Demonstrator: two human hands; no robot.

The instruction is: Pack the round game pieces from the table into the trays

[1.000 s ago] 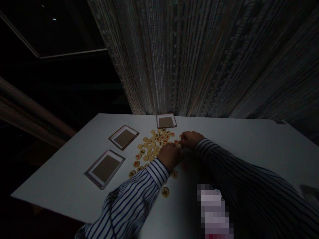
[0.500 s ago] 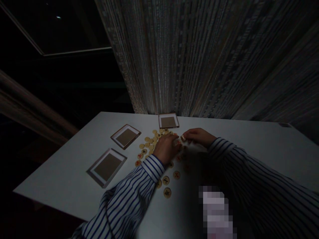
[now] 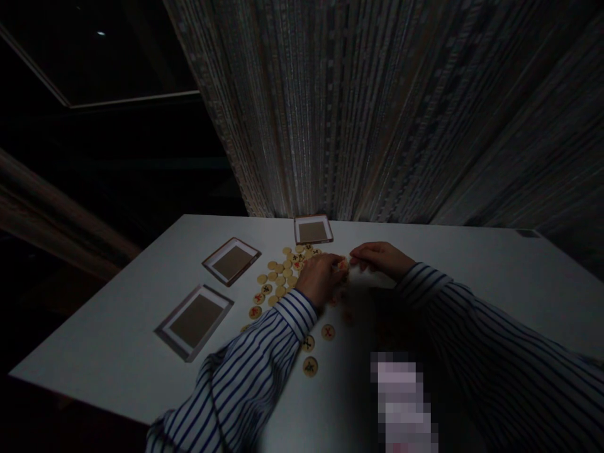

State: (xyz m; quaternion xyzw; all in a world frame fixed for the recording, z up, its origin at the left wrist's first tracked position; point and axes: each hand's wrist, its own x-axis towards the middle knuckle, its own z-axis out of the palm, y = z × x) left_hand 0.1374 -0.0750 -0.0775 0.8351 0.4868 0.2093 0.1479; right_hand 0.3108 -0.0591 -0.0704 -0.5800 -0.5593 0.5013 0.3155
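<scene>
We have the left hand palm down and half curled over the pile, its thumb and forefinger beside a round, pale-yellow disc with a red character; whether it grips anything, we cannot tell. Just to its right, we see the right hand with fingers bent and tips drawn close together (the light is too dim to tell whether a disc sits between them). Both wrists emerge from white sleeves with dark-blue stripes.

Around and left of the left hand, we find more round, pale-yellow discs, some plain, others marked in red or black. Nearer us lie a red-marked disc and a black-marked disc. Farther left rest a grey-edged rectangular frame and a brown-edged one; another brown-edged frame lies beyond the pile. All sit on a white, flat table, with a grey, vertically streaked curtain behind.
</scene>
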